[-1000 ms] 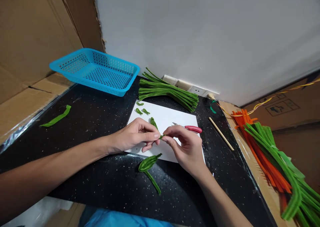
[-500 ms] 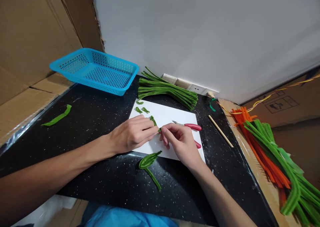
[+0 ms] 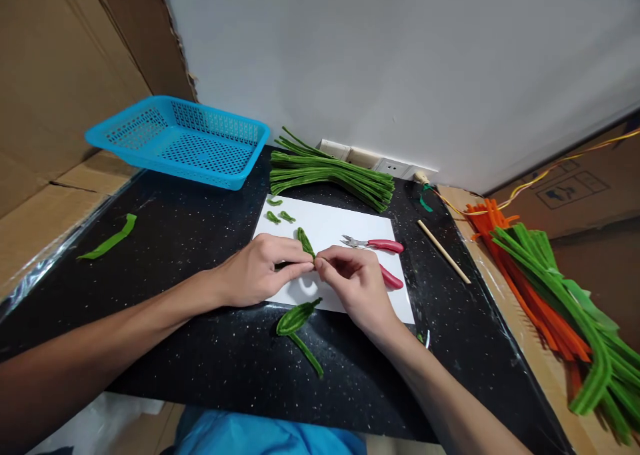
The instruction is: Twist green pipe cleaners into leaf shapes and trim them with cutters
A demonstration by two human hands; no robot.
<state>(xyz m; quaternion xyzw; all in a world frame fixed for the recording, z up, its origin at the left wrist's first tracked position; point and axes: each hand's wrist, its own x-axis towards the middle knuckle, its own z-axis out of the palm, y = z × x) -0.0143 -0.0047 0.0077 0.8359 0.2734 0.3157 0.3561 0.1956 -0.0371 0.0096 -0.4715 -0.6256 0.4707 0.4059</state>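
Over the white sheet [image 3: 345, 221], my left hand [image 3: 265, 267] and my right hand [image 3: 353, 275] meet fingertip to fingertip, both pinching a green pipe cleaner leaf [image 3: 305, 241]. Its looped part sticks up between the hands, and the pinched end is hidden by my fingers. Below them, on the black tabletop, rests another green pipe cleaner leaf [image 3: 296, 318] with a stem piece angled down. Right of my right hand lie red-handled cutting pliers [image 3: 385, 245], jaws pointing left. Small bent green pieces [image 3: 287, 216] sit at the sheet's upper left.
A blue plastic basket [image 3: 245, 168] stands at the back left, beside a bundle of green pipe cleaners [image 3: 333, 177]. At the right are a wooden stick [image 3: 444, 251] and orange [image 3: 530, 301] and green bundles [image 3: 565, 301] on cardboard. A green strip [image 3: 109, 238] lies at left.
My left hand has turned so its thumb and forefinger show pinching at the leaf's base. The pliers are more exposed beside my right hand. The whole view has shifted slightly.
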